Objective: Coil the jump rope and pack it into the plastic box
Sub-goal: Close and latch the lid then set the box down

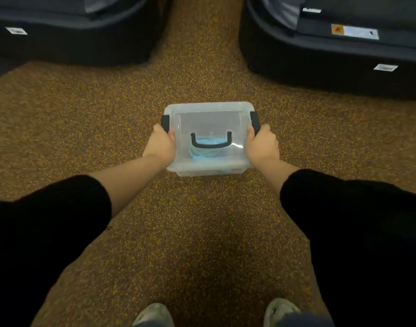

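Note:
A clear plastic box (208, 114) with its lid on sits in the middle of the view, over the speckled brown floor. A black carry handle (211, 143) lies flat on the lid, and black side clips sit at each end. Through the lid a light blue coiled jump rope (208, 153) shows inside. My left hand (160, 145) grips the box's left side at the left clip (165, 122). On the opposite side, my right hand (262, 145) holds the box at the right clip (254, 121). Both thumbs rest on the lid.
Two large dark padded objects stand on the floor, one at the back left (72, 31) and one at the back right (332, 43), with a gap of floor between them. My two shoes (152, 315) (281, 308) show at the bottom edge.

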